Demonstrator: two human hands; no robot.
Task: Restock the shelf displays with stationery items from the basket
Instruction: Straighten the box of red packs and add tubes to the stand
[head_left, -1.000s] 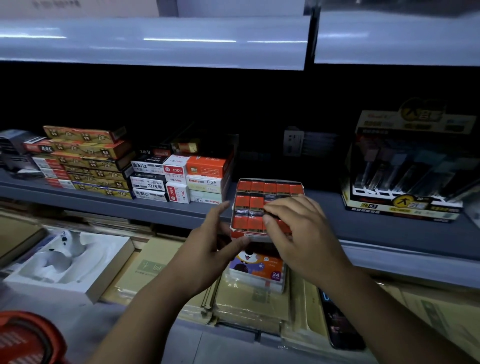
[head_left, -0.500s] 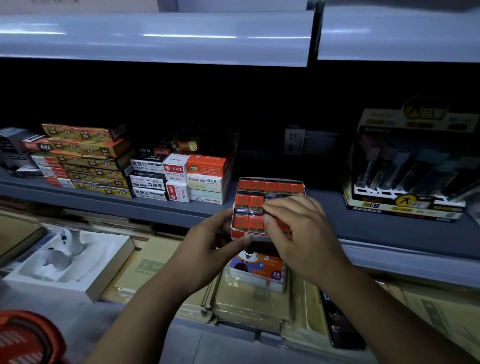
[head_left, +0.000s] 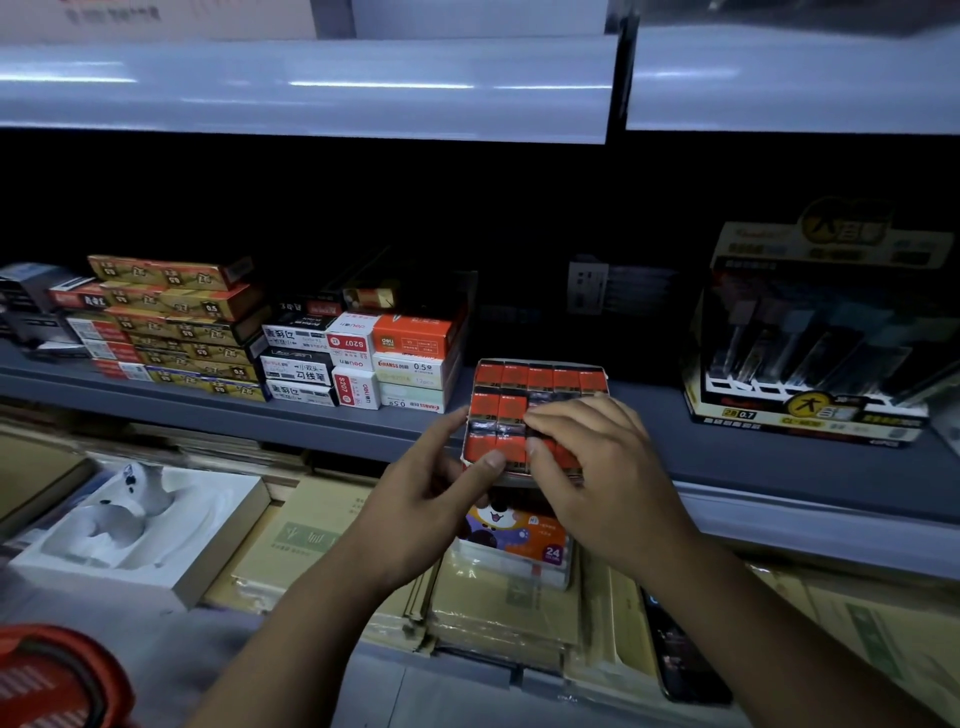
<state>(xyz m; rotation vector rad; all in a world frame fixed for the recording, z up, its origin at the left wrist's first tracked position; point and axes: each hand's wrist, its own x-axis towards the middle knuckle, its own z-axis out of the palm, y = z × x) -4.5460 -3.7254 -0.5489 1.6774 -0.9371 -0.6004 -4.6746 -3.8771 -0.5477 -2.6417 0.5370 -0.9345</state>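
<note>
Basket (head_left: 47, 680): red, lower-left corner of view, only partly in frame, contents not visible. Just right of it and further back, white moulded insert (head_left: 130, 525) lies in an open shallow carton on the lower level.

Grey shelf (head_left: 727, 447) runs across mid-frame. On its left part: stack of flat gold-and-red boxes (head_left: 171, 322), several layers high. Just beside it to the right: block of small white and orange boxes (head_left: 363, 358), stacked three high, labels facing forward.

Left hand (head_left: 431, 499): thumb lies on the near-left corner of the display box (head_left: 571, 370), fingers curled at its left side and under it; it grips the box.

Display box is an open tray with rows of orange packs (head_left: 540, 376). It sits at the shelf's front edge, right of the white and orange block; the near end projects past the shelf lip. Cannot tell if the far end rests on the shelf.

Right hand (head_left: 597, 467): fingers curled over the right-hand packs, thumb against the front row; it pinches the packs between them. Which single pack, cannot tell.

Below the box, on the lower level: cartoon-printed pack (head_left: 514, 530) marked 24, lying on tan paper packs (head_left: 322, 545).

Far right of shelf: tall lead display stand (head_left: 810, 353), well apart from the hands
</note>
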